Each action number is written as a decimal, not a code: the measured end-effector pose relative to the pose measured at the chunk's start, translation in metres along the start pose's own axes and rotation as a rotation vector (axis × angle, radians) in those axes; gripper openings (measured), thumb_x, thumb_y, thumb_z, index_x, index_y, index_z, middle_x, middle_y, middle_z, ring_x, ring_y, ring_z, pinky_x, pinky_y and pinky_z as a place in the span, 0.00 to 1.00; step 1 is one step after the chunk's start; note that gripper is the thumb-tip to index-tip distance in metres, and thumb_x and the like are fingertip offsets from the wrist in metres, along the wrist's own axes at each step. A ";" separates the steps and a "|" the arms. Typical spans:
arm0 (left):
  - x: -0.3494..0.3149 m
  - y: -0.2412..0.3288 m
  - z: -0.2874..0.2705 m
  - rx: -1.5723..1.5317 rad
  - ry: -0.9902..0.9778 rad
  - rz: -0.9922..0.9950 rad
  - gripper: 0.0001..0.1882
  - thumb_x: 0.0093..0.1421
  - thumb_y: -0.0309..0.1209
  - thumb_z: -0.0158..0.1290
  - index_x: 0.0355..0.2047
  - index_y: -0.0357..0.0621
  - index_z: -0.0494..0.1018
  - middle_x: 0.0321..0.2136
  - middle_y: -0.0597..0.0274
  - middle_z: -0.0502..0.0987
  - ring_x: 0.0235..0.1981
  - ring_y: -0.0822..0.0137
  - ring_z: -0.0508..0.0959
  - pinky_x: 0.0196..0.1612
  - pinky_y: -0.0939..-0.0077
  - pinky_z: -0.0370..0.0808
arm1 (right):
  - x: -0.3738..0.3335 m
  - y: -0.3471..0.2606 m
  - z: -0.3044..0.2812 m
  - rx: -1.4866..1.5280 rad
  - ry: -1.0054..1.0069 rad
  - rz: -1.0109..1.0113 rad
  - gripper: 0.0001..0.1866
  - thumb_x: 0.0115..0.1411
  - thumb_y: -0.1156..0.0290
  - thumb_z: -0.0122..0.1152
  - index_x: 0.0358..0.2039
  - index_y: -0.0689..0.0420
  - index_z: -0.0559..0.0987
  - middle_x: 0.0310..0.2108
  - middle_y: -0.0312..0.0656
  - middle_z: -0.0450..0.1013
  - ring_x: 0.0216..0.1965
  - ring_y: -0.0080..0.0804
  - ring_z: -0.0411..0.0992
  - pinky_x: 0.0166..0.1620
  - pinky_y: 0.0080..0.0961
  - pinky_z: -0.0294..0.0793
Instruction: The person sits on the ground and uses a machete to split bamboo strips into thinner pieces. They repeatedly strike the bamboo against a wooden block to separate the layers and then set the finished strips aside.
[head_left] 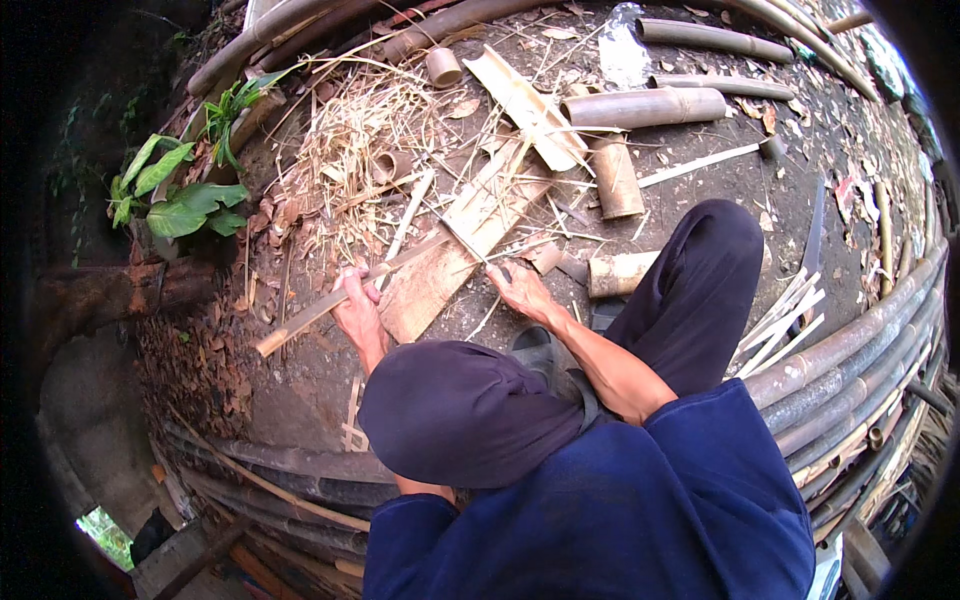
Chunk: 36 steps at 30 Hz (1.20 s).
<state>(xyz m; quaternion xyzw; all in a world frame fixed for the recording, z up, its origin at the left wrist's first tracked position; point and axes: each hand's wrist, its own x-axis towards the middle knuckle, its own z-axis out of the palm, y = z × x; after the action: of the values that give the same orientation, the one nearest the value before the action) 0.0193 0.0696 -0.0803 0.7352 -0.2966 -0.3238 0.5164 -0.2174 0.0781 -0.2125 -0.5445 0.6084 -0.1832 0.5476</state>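
Note:
My left hand [360,310] is closed around a split bamboo strip [312,313], which slants from the lower left up over a wooden board [425,292]. In my right hand [522,290] is a knife; its long, narrow blade [452,230] points up and to the left across the board. The blade lies close to the strip's far end, but I cannot tell whether they touch. My right fingers hide most of the knife's handle. Under both the strip and the blade, the board runs away from me, with thin shavings scattered over its far part.
A heap of bamboo shavings [350,140] spreads beyond my left hand. Cut bamboo tubes [650,108] and a split half-pipe [525,105] lie ahead. At the right are a handsaw [815,225], pale split strips [780,322] and stacked poles [850,370]. A leafy plant [190,205] grows at the left.

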 end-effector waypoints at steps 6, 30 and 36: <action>0.004 -0.030 -0.018 -0.011 0.058 0.041 0.15 0.67 0.34 0.45 0.40 0.34 0.74 0.32 0.60 0.76 0.21 0.75 0.70 0.28 0.79 0.68 | -0.024 -0.046 -0.006 0.004 -0.075 -0.052 0.24 0.65 0.48 0.49 0.44 0.58 0.75 0.25 0.57 0.75 0.30 0.55 0.76 0.35 0.47 0.72; 0.009 -0.038 -0.033 0.123 0.046 0.064 0.18 0.67 0.37 0.42 0.40 0.31 0.73 0.27 0.57 0.77 0.20 0.73 0.73 0.27 0.77 0.69 | -0.020 -0.047 0.011 -0.077 -0.082 -0.262 0.26 0.65 0.45 0.46 0.47 0.55 0.75 0.27 0.58 0.76 0.34 0.57 0.77 0.38 0.49 0.74; 0.008 -0.026 -0.024 0.118 0.037 0.051 0.17 0.67 0.36 0.41 0.40 0.32 0.73 0.32 0.56 0.78 0.20 0.72 0.74 0.27 0.76 0.70 | -0.016 -0.037 -0.001 -0.123 -0.101 -0.018 0.24 0.65 0.46 0.48 0.49 0.53 0.74 0.32 0.61 0.76 0.39 0.60 0.76 0.42 0.51 0.74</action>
<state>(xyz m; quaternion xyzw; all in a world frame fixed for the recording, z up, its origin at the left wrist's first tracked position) 0.0455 0.0849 -0.1002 0.7624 -0.3243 -0.2788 0.4857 -0.2040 0.0794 -0.1746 -0.5911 0.5852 -0.1226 0.5414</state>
